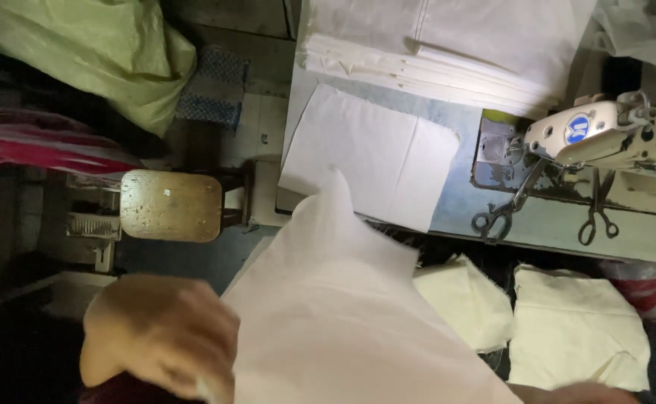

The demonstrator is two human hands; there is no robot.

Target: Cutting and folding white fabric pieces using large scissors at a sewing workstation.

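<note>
My left hand is closed on the left edge of a large white cloth piece that rises toward the camera at the bottom centre. Only a sliver of my right hand shows at the bottom edge, under the cloth's right side; its fingers are hidden. Beyond the cloth, a flat white cloth piece lies on the sewing table. A stack of folded white cloth sits at the table's far side.
A cream sewing machine stands at the right with two pairs of scissors in front of it. Pale yellow cloth pieces lie below the table edge. A wooden stool stands at the left, with a green sack behind it.
</note>
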